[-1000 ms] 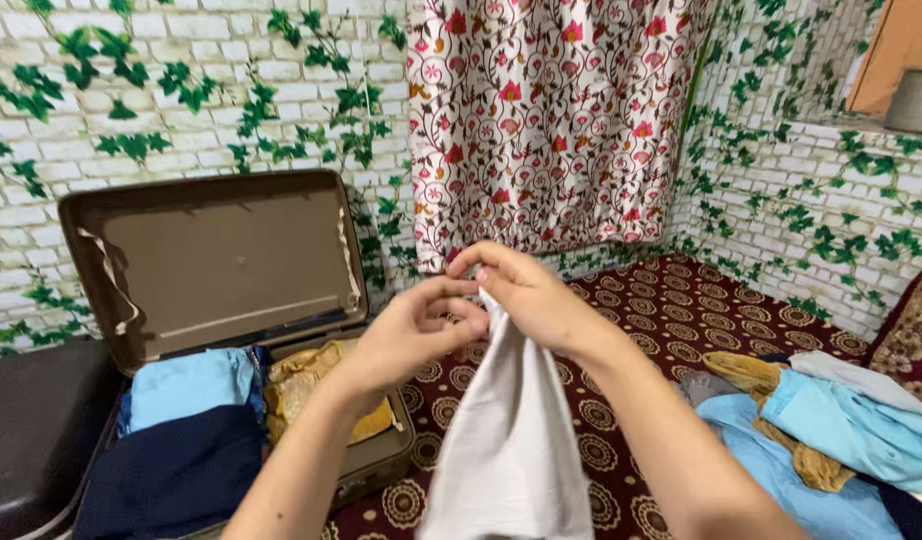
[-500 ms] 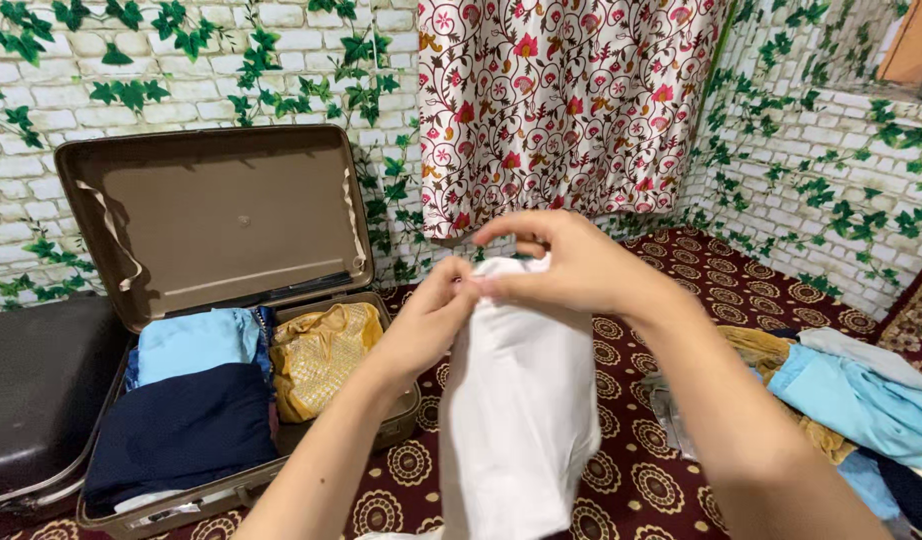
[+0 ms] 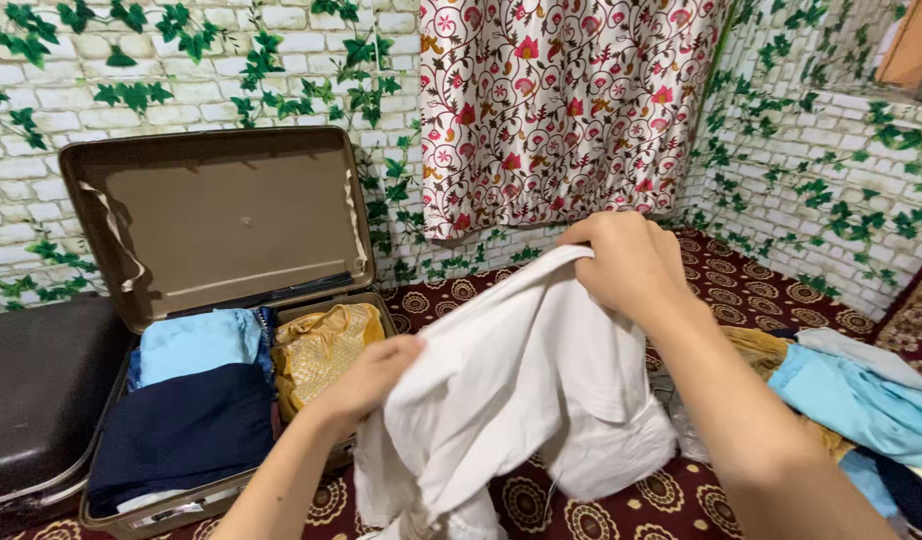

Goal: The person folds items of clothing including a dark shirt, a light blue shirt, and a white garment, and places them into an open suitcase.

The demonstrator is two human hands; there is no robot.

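Note:
Both my hands hold a white garment [image 3: 521, 400] up in front of me. My right hand [image 3: 626, 262] grips its top edge at the upper right. My left hand [image 3: 366, 375] grips the cloth lower at the left, and the fabric hangs slanted between them. Behind the left hand lies an open brown suitcase [image 3: 221, 215] with its lid up against the wall. Folded light blue cloth [image 3: 196, 343], dark navy cloth [image 3: 181, 430] and a yellow-gold garment [image 3: 321, 345] lie inside it.
A pile of light blue, white and mustard clothes [image 3: 851, 385] lies at the right on the maroon patterned carpet [image 3: 741, 290]. A closed dark suitcase [image 3: 31, 390] sits at the far left. Behind stand a brick-pattern wall with ivy and a floral curtain [image 3: 561, 110].
My hands have moved apart: the left hand dropped lower and leftward, the right stayed high. The white garment, earlier hanging straight down from both hands, now spreads slanted between them.

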